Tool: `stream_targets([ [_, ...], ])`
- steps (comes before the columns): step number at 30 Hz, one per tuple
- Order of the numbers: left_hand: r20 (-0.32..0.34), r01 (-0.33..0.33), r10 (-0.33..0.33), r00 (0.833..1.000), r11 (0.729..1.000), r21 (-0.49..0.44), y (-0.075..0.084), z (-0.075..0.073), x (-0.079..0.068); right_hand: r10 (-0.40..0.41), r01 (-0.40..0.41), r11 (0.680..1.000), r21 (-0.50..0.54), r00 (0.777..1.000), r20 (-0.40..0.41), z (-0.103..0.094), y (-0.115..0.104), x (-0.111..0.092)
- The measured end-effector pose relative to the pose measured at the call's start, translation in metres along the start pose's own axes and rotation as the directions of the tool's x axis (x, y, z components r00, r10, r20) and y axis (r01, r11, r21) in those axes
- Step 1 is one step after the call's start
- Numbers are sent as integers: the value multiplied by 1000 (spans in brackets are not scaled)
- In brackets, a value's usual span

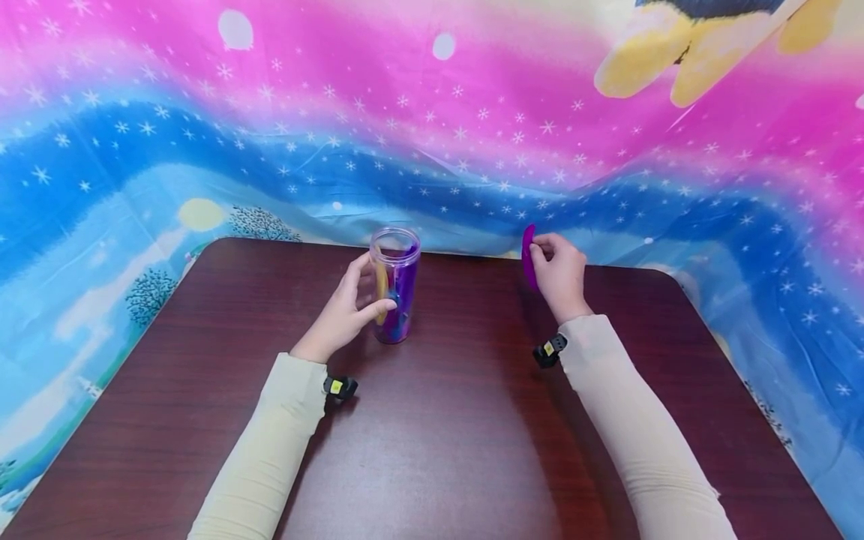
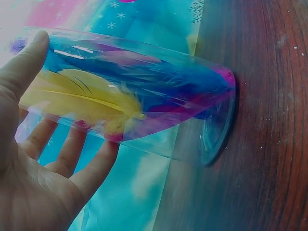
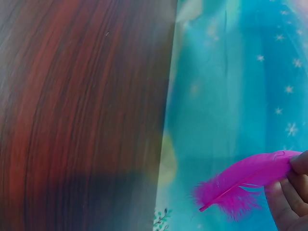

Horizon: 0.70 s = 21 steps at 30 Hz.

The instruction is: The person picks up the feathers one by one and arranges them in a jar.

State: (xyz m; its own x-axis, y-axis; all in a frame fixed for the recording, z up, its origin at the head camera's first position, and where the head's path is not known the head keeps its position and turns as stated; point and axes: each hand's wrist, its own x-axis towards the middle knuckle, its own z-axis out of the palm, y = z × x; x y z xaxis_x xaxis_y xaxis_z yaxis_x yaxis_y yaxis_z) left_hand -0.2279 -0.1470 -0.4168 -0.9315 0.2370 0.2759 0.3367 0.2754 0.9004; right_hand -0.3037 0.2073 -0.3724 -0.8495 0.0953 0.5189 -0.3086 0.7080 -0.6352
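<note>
Two forearms stretched over our table. Left hand cupped round the upright clear tube of feathers, mid-table. Right hand raised, pinching a magenta feather near the far edge.

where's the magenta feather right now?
In the head view the magenta feather is pinched in the right hand, held above the table's far edge, right of the clear cup that the left hand steadies.

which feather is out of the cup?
The magenta feather, pinched in the right hand away from the clear plastic cup; the yellow feather and others sit inside it.
</note>
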Motion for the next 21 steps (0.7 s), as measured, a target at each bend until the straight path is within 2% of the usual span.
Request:
stream_targets([
  [21, 6, 5, -5, 1000, 1000, 1, -1, -1, 0, -54, 59, 995, 76, 996, -75, 4, -31, -1],
])
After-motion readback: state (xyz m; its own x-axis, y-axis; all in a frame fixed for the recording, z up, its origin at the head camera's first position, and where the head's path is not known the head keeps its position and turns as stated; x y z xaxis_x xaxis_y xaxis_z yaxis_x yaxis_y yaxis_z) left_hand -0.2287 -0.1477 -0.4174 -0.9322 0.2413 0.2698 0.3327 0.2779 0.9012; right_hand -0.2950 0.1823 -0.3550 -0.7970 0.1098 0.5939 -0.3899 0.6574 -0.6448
